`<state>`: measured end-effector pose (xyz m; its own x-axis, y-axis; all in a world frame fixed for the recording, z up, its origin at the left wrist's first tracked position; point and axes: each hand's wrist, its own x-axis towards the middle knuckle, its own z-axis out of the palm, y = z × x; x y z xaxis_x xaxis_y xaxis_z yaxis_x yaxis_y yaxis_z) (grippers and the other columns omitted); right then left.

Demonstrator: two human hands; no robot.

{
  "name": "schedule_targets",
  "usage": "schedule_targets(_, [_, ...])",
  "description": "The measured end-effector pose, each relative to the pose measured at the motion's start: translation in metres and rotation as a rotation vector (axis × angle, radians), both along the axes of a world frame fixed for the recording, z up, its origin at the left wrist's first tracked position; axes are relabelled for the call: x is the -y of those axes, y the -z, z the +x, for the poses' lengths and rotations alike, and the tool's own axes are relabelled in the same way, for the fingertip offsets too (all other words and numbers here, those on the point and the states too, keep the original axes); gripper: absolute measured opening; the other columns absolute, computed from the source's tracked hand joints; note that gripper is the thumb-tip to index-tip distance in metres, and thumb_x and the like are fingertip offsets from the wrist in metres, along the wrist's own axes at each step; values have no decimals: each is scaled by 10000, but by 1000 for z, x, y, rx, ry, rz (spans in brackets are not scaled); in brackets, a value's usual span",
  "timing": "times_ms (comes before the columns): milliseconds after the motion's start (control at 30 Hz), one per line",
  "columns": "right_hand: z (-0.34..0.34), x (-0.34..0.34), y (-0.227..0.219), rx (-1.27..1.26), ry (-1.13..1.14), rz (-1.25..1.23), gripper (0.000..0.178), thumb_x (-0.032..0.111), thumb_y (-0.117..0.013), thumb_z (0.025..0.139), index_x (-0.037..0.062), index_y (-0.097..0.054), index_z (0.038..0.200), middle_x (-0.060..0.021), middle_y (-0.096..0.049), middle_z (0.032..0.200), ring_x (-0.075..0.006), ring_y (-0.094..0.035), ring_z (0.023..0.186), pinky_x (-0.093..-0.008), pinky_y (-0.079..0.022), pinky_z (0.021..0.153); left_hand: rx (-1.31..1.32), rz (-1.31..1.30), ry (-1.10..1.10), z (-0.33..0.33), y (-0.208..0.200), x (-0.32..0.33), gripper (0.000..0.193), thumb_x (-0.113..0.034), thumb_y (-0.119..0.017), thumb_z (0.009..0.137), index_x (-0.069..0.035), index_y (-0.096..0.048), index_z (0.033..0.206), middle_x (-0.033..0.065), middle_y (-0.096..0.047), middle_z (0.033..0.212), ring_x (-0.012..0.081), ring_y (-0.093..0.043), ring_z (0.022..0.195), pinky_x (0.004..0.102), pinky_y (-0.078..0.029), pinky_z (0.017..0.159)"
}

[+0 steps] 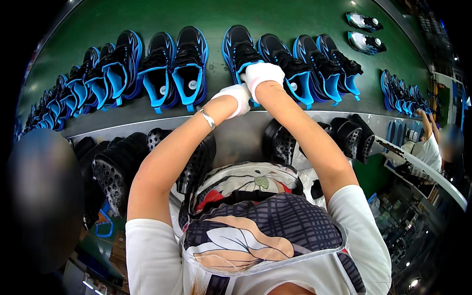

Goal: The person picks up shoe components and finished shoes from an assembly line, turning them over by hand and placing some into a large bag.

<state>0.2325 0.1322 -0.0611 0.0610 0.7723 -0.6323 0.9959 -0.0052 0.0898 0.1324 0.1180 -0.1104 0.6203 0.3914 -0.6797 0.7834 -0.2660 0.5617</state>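
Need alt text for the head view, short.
A person's two white-gloved hands, left hand and right hand, reach to a black-and-blue sneaker in a long row on a green conveyor belt. Black soles line a lower shelf; another worker stands at far right.

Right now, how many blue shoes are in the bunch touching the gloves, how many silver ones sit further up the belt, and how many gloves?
Blue shoes: 4
Silver shoes: 2
Gloves: 2
Total: 8
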Motion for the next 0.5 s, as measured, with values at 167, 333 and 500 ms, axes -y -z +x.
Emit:
schedule_targets(167, [2, -14, 18, 28, -47, -2, 285, 328, -538, 935, 161, -744, 1041, -135, -721, 1046, -305, -693, 992, -434, -551, 797, -58, -99, -46, 14, -2, -14, 305, -144, -620, 810, -75, -704, 1095, 157, -684, 1152, 338, -664, 1042, 381, -547, 834])
schedule_targets(333, [5, -19, 24, -24, -98, -1, 280, 282, -525, 926, 131, -739, 1023, -148, -720, 1031, -321, -694, 976, -426, -555, 793, -145, -15, -67, 17, 30, -9, 273, -157, -628, 811, -69, -727, 1050, 155, -701, 1111, 326, -682, 1016, 381, -550, 830])
schedule_targets(500, [12, -10, 38, -235, -25, 380, 308, 254, -484, 929, 91, -720, 1043, -179, -701, 1066, -344, -690, 966, -451, -555, 801, -152, 56, -76, 18, 23, -6, 266, -146, -629, 801, -58, -731, 1030, 169, -697, 1109, 335, -676, 1030, 393, -545, 850])
